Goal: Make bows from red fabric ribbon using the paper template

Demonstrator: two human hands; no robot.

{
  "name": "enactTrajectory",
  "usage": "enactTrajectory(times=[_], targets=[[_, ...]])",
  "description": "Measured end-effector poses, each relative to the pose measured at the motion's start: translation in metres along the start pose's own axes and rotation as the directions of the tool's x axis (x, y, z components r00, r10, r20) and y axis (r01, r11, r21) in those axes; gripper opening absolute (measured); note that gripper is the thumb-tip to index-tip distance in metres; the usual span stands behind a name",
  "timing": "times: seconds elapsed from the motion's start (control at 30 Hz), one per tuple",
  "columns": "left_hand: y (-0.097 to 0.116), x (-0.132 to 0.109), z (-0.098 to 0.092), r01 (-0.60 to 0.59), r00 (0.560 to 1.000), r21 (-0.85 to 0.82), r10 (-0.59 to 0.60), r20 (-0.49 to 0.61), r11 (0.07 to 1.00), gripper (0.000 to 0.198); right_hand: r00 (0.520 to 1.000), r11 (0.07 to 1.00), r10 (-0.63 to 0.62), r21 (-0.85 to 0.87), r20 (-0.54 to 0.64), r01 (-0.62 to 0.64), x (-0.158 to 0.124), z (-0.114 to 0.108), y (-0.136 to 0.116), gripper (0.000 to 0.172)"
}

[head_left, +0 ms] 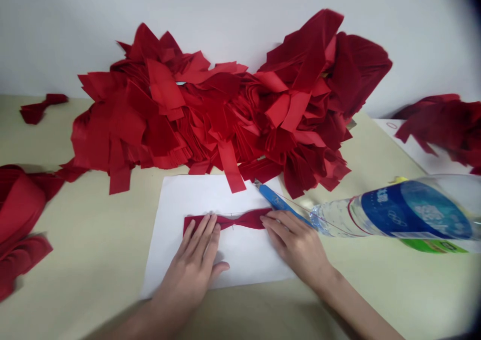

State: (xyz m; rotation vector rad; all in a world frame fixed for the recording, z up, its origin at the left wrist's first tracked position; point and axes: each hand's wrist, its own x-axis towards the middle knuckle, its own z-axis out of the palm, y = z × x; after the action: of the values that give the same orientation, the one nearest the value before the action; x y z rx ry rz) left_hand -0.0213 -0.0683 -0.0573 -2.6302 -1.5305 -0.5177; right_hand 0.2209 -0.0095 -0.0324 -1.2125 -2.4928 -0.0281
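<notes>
A red fabric strip pinched at its middle into a bow shape (240, 220) lies on a white sheet of paper (195, 194). My left hand (195, 265) lies flat with fingers stretched out, fingertips pressing the bow's left end. My right hand (295, 239) rests on the bow's right end, fingers extended and close together. A blue-handled tool (276, 199) lies just beyond my right hand, its tip pointing toward the fabric pile; a thin thread seems to run from it.
A big heap of red fabric strips (225, 109) fills the back of the beige table (86, 249). More red cloth lies at the far left (22, 209) and far right (447, 122). A clear plastic bottle with a blue label (398, 212) lies on its side at right.
</notes>
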Motion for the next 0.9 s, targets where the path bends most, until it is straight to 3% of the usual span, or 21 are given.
enactTrajectory(times=[0.4,0.9], targets=[[-0.001,0.001,-0.002,-0.005,0.993,-0.061,0.012,0.115,0.998,0.063,0.998,1.0,0.008,-0.003,-0.069,-0.008,0.002,0.001,0.001,0.017],[-0.002,-0.001,0.001,-0.009,0.998,-0.019,0.011,0.066,1.0,0.055,0.999,1.0,-0.005,-0.008,-0.044,0.004,-0.009,0.003,0.005,0.021]])
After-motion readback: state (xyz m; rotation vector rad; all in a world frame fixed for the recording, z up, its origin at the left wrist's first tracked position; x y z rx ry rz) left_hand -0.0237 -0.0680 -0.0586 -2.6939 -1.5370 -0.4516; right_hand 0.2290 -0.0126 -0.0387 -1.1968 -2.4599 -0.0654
